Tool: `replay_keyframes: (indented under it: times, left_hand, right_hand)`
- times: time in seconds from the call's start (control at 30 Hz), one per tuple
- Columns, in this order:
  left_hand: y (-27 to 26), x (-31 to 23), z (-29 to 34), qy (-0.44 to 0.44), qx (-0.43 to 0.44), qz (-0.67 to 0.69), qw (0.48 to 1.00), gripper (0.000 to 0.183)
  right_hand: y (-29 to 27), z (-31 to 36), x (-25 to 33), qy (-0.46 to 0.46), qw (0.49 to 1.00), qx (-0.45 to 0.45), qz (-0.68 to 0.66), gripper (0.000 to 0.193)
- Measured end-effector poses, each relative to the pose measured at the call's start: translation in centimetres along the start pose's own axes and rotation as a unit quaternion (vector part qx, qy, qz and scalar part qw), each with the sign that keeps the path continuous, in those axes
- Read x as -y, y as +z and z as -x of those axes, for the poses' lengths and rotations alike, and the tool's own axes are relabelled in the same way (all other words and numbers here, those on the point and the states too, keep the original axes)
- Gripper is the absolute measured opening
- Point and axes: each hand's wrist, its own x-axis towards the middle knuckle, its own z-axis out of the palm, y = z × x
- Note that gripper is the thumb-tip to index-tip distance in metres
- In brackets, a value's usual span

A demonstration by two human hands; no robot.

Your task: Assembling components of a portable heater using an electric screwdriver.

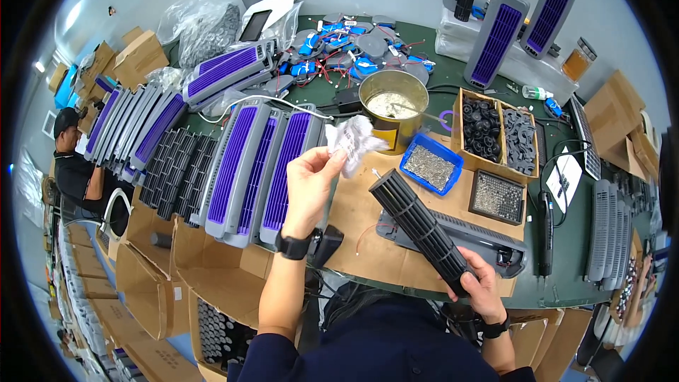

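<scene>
My left hand (309, 187) is raised over the bench, fingers and thumb closed on a crumpled white tissue (353, 143). In my right hand (483, 284) is the near end of a black cylindrical fan wheel (422, 225), tilted with its far end up and to the left. A thin metal shaft tip shows at that far end. Beneath the wheel, a grey fan housing (463, 240) lies open side up on a cardboard sheet (350, 233), partly covered by the wheel. A thin red wire runs out at its left end.
Beyond the cardboard stand a metal tin (411, 127) of pale paste, a blue tray (451, 187) of small screws and a wooden box (501, 159) of black parts. Grey-and-purple fan covers (233, 163) crowd the left. An electric screwdriver (545, 233) lies right. Another person (71, 170) sits far left.
</scene>
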Motion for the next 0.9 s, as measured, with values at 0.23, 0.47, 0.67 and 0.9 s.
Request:
replay_keyframes:
  times: [0.23, 0.47, 0.67, 0.9]
  left_hand:
    - [-1.5, -1.6, 2.7, -0.088, 0.084, 0.213, 0.969, 0.009]
    - [-1.3, -0.9, 3.5, -0.042, 0.16, 0.159, 0.973, 0.014]
    - [-1.0, -1.1, 3.6, -0.082, 0.153, 0.279, 0.944, 0.022]
    - [-1.2, -0.2, 3.9, -0.074, 0.167, 0.211, 0.96, 0.03]
  right_hand:
    - [0.7, -0.4, 0.0, -0.008, 1.0, 0.01, -0.022, 0.067]
    - [1.0, -0.3, 0.0, -0.004, 1.0, 0.017, -0.026, 0.066]
    - [0.9, -0.1, -0.2, -0.008, 0.999, 0.029, -0.038, 0.064]
    - [1.0, 0.1, 0.1, 0.012, 0.998, 0.035, -0.049, 0.059]
